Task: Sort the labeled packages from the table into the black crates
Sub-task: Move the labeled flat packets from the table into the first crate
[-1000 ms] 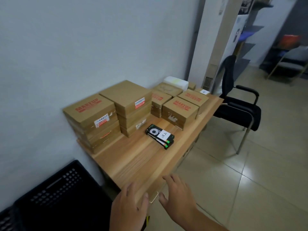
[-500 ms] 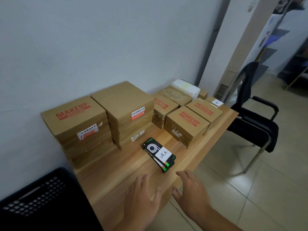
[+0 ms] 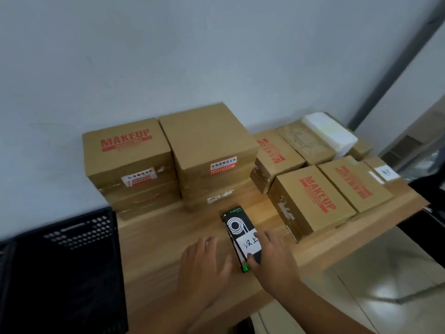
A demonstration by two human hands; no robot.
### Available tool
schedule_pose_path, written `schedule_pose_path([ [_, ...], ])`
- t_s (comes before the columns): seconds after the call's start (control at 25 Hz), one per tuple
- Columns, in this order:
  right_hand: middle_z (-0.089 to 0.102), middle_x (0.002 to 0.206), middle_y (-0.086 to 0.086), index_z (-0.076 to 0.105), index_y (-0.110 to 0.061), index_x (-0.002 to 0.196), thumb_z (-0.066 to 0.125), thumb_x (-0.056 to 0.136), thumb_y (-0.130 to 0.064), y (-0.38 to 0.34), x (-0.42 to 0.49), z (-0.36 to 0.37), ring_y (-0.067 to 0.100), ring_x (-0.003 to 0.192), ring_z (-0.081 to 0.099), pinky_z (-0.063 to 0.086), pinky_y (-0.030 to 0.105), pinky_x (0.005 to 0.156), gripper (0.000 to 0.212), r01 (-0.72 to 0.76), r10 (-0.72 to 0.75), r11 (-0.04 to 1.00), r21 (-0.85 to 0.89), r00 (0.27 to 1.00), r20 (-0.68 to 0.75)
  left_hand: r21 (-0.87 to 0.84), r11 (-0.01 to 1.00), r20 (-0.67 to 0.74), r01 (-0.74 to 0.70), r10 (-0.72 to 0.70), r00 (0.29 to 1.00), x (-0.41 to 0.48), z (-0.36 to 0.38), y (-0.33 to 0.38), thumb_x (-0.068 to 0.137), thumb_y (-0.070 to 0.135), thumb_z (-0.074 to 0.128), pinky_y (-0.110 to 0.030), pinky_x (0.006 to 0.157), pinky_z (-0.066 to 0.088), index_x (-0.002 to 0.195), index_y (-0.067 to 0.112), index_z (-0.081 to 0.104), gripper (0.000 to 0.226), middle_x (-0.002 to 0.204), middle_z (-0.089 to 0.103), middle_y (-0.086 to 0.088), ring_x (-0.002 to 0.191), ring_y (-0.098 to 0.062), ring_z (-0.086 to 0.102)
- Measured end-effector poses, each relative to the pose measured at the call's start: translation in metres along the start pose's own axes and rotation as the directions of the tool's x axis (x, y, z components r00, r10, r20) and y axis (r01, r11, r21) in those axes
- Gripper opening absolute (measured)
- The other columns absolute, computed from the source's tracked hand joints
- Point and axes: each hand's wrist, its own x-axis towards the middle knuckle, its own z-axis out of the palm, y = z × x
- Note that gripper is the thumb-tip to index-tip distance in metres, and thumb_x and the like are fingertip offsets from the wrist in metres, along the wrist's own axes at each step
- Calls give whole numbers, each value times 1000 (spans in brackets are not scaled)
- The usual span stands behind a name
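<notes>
A small black package (image 3: 237,225) with a white handwritten label lies on the wooden table (image 3: 168,239), near its front edge. My right hand (image 3: 273,257) holds the package's near end, thumb on the left side and fingers over the right side and label. Just left of the package, my left hand (image 3: 204,257) rests flat on the table with its fingers straight. A black perforated crate (image 3: 60,261) stands against the table's left end. Brown labelled "MAKEUP" boxes (image 3: 127,160) are stacked behind.
A second brown stack (image 3: 209,145) stands beside the first. More MAKEUP boxes (image 3: 313,198) and a white foam box (image 3: 330,133) fill the table's right half. The wall runs behind. Tiled floor (image 3: 385,285) and a dark chair edge lie to the right.
Both hands moved forward over the table. My right hand reached the black package and took hold of its near end. The view moved closer and turned left.
</notes>
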Motion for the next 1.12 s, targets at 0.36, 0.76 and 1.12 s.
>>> schedule_pose_path([
  [0.36, 29, 156, 2, 12, -26, 161, 58, 89, -65, 39, 73, 57, 21, 139, 36, 39, 35, 111, 94, 154, -148, 987, -51, 982, 114, -71, 955, 10, 288, -288, 957, 22, 42, 23, 96, 60, 42, -33, 111, 38, 150, 32, 39, 61, 148, 42, 12, 134, -14, 44],
  [0.76, 49, 141, 1, 35, -25, 155, 71, 83, -54, 49, 72, 61, 21, 121, 52, 55, 39, 93, 86, 115, -143, 972, 205, 981, 129, -150, 934, 139, 325, -305, 942, 5, 42, 9, 101, 55, 46, -30, 107, 40, 151, 31, 39, 56, 146, 42, 12, 134, -12, 45],
  [1.12, 62, 121, -19, 52, -39, 141, 79, 78, -54, 27, 44, -12, -1, 107, 63, 60, 22, 79, 70, 77, -164, 774, 629, 983, 82, -642, 645, 253, 415, -333, 908, 30, 21, 37, 103, 53, 47, -25, 94, 49, 141, 34, 54, 44, 133, 63, 13, 112, 6, 57],
])
